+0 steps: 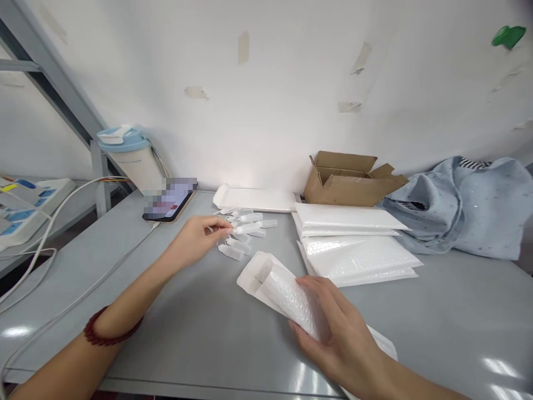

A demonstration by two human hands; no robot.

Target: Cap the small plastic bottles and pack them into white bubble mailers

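Observation:
My left hand [197, 239] reaches to a loose pile of small translucent plastic tubes [231, 253] on the table. Thumb and forefinger pinch the narrow end of one translucent plastic tube [249, 228], which points right. My right hand [339, 330] is closed around a white bubble mailer [287, 291]. The mailer's mouth gapes toward the pile, and its flap lies folded out at the left. What is inside the mailer cannot be seen. Part of a white sheet or envelope [383, 341] shows beneath my right wrist.
Several white bubble mailers [358, 253] lie stacked at the right, with another mailer [258, 199] along the wall. Behind them are an open cardboard box [353, 189] and light blue fabric [483, 205]. A cabled phone [177, 197], a cup [135, 161] and a power strip [37, 208] occupy the left.

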